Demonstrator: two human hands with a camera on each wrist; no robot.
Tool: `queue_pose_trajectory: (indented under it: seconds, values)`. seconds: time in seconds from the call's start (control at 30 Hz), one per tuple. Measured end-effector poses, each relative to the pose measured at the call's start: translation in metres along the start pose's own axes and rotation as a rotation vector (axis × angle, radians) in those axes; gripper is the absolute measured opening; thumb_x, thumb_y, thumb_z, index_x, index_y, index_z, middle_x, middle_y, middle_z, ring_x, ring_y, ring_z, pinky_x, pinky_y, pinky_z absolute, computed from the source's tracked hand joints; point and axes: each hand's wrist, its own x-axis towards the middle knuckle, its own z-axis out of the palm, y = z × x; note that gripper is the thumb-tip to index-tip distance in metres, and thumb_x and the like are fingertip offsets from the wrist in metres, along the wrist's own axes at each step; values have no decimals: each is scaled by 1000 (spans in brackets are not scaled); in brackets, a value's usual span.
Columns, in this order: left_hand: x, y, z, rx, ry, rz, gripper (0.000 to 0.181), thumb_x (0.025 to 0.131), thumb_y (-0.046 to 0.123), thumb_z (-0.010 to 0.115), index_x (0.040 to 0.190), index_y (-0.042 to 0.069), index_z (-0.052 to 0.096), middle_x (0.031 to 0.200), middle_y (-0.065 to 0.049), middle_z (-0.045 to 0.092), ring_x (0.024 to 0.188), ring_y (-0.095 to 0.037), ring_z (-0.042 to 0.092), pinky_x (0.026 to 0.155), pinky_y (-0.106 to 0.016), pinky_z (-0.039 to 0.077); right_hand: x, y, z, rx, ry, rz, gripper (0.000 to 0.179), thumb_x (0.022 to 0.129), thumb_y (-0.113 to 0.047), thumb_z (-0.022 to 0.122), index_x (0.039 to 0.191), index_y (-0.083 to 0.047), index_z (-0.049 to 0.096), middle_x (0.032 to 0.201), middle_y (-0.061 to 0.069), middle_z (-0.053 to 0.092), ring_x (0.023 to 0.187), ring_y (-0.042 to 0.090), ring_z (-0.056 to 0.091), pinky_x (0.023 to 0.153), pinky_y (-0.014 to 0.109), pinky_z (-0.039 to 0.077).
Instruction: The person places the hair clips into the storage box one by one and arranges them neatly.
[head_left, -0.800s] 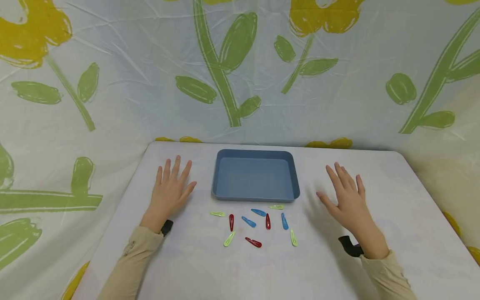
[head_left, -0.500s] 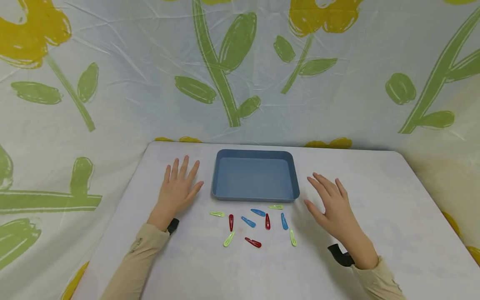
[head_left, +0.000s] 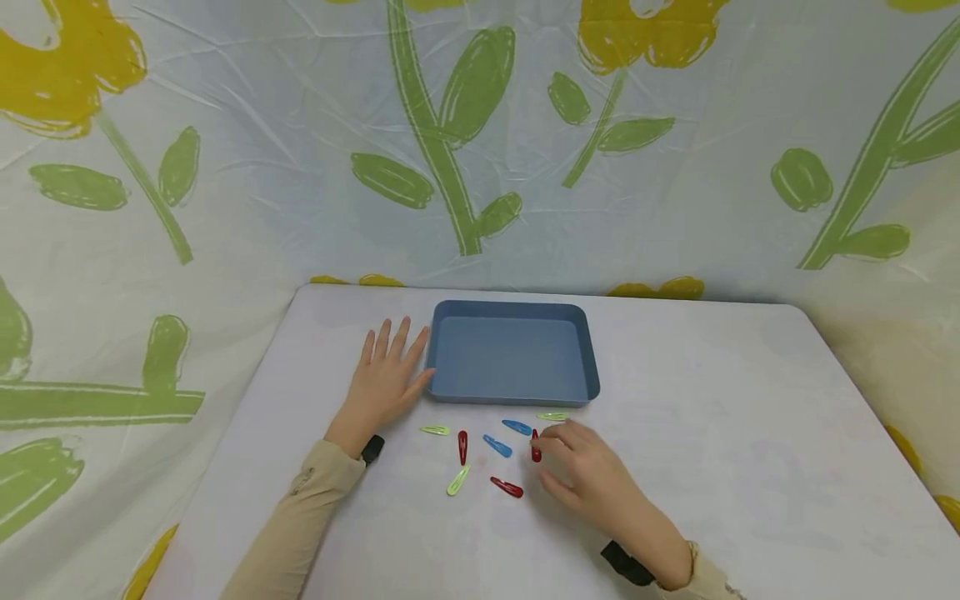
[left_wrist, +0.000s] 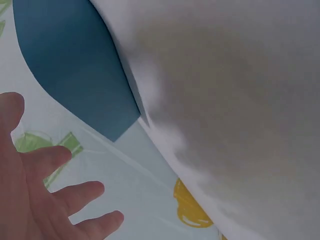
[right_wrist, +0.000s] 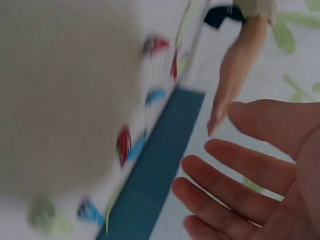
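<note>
My left hand (head_left: 382, 387) has its fingers spread, its thumb and index fingertips right at the left rim of a blue-grey rectangular tray (head_left: 513, 354). My right hand (head_left: 596, 483) hovers with loosely bent fingers over the right side of a group of snap hair clips and holds nothing. A red hair clip (head_left: 536, 452) shows just past its fingertips. In the head view this hand hides a blue and a green clip; in the right wrist view that blue clip (right_wrist: 90, 211) and a blurred green clip (right_wrist: 47, 217) appear beyond the fingers.
Scattered in front of the tray lie two more red clips, one upright in view (head_left: 462, 447) and one slanted (head_left: 507, 487), two blue clips (head_left: 497, 446), and several green clips (head_left: 458, 481). A floral cloth (head_left: 300, 167) hangs behind the white table (head_left: 750, 400).
My right hand has swept left and toward me, from the table's right side to over the clips, its fingers bending. My left hand has slid right to the tray's edge. The clips still visible have stayed put.
</note>
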Motion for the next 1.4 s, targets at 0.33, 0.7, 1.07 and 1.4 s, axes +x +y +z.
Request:
queue_pose_trajectory:
  seconds: [0.33, 0.7, 1.07, 1.4]
  values:
    - [6, 15, 0, -5, -51, 30, 73, 101, 53, 47, 159, 13, 26, 163, -17, 19, 149, -43, 11, 119, -57, 12, 10, -48, 34, -28, -312, 69, 9, 79, -6, 81, 85, -7, 75, 86, 0, 59, 75, 12, 53, 65, 23, 51]
    - [4, 18, 3, -86, -82, 43, 76, 102, 49, 49, 156, 1, 26, 163, -14, 19, 149, -37, 15, 118, -55, 17, 18, -56, 44, -118, -248, 88, 11, 74, 3, 80, 76, -4, 71, 75, 1, 57, 66, 14, 55, 51, 23, 49]
    - [5, 20, 5, -153, -149, 32, 74, 105, 47, 41, 157, -1, 19, 165, -14, 10, 150, -36, 11, 119, -53, 15, 51, -32, 29, 251, -109, 196, 19, 75, 14, 71, 84, -1, 78, 73, -1, 61, 62, 7, 54, 55, 17, 46]
    - [5, 21, 7, -217, -191, 8, 94, 97, 65, 44, 158, 1, 12, 165, -13, 2, 151, -34, 5, 121, -50, 11, 110, 3, 11, 496, 60, 359, 14, 84, 3, 74, 95, -4, 79, 87, 6, 74, 76, 18, 69, 64, 25, 57]
